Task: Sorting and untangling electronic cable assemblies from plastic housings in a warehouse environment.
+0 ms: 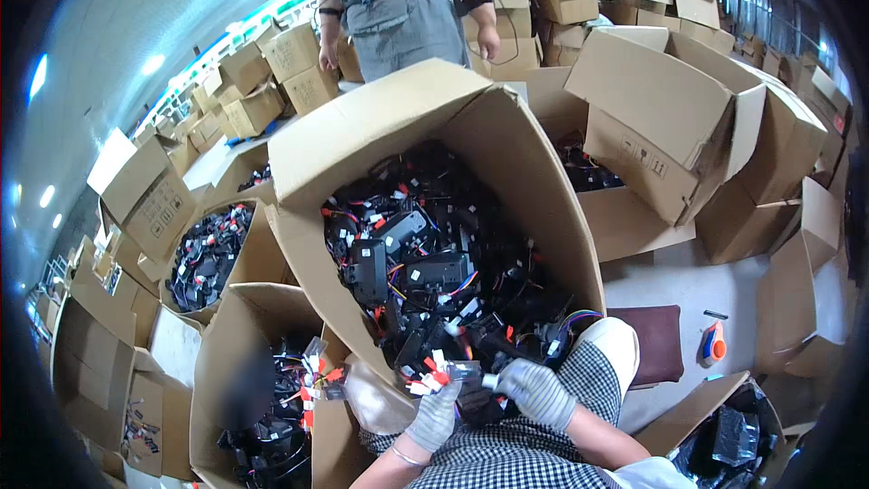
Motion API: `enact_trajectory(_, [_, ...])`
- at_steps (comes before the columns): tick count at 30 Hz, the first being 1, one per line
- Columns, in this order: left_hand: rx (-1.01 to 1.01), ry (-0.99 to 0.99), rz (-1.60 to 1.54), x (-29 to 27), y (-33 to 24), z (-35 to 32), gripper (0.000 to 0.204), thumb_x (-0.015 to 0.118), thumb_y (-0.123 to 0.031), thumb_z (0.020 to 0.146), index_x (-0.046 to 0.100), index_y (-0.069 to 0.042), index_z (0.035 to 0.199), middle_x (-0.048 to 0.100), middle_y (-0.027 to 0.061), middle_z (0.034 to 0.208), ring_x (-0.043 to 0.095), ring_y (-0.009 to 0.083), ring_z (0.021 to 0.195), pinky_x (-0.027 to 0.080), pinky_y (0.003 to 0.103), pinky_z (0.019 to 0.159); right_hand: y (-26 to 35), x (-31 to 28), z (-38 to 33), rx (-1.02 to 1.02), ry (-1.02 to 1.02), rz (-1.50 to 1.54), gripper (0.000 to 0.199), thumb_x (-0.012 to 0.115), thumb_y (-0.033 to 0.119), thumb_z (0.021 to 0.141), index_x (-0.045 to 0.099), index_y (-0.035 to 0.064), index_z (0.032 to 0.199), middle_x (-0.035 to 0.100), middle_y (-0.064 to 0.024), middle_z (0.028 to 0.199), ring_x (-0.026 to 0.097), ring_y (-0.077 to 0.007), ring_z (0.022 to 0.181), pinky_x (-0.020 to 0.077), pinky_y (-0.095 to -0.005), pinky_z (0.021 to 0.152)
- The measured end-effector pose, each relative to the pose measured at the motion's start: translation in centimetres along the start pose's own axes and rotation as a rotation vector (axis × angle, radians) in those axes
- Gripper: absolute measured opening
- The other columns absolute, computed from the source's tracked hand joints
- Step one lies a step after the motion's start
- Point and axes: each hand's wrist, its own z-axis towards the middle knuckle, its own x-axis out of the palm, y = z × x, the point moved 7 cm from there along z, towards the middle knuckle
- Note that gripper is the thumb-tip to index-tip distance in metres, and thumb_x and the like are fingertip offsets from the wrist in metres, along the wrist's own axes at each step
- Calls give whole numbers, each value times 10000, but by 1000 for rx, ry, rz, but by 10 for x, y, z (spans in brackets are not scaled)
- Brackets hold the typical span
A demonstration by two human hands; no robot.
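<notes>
My left hand (434, 417), in a pale striped work glove, is closed round a bunch of wires with white and red connectors (429, 375). A small dark part with a clear wrapping (464, 371) sits just above its fingers. My right hand (539, 394), gloved likewise, has its fingers pinched by a small white connector (490, 381), close to the left hand. Both hands are over my lap, at the near edge of a large open cardboard box (362, 140). Inside that box lie many black electronic modules (439, 269) with coloured wires. What hangs beneath my hands is dark and partly hidden.
At left stands a smaller box (213, 380) of wired parts, partly blurred. Another box holds black parts (213, 256). To the right are a dark red seat pad (654, 344), an orange tape dispenser (714, 344) and a box with black plastic (731, 439). A person (396, 9) stands beyond.
</notes>
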Motion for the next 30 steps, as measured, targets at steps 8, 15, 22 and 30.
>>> enact_trajectory(8, [5, -455, -769, -42, -17, 3, 368, 673, -359, 841, 536, -125, 1090, 558, -13, 782, 530, 118, 655, 501, 315, 676, -8, 61, -51, 375, 171, 110, 185, 476, 187, 893, 605, 66, 836, 585, -99, 861, 573, -273, 840, 477, -378, 740])
enact_trajectory(15, [269, -294, -226, -28, -56, 1, 389, 642, -364, 870, 518, -64, 1084, 529, 12, 736, 493, 99, 579, 414, 244, 515, -40, 32, -12, 591, -39, 559, 152, 537, 177, 896, 578, 32, 917, 607, -113, 820, 603, -234, 691, 488, -327, 639])
enact_trajectory(22, [203, -194, 278, -35, -32, -8, 455, 622, -481, 852, 562, -54, 997, 525, -1, 632, 478, 95, 565, 398, 243, 530, -3, 1, 40, 777, 167, 1188, 380, 569, 411, 900, 639, 37, 909, 504, 48, 629, 402, -2, 530, 306, -163, 479])
enact_trajectory(30, [979, -215, 1914, -32, 5, -46, 349, 530, -159, 894, 468, -194, 1236, 576, -22, 1042, 579, 123, 697, 471, 282, 570, -1, 17, 34, 859, 289, 1063, 292, 575, 283, 904, 683, 34, 797, 588, 6, 659, 496, -58, 590, 405, -229, 537])
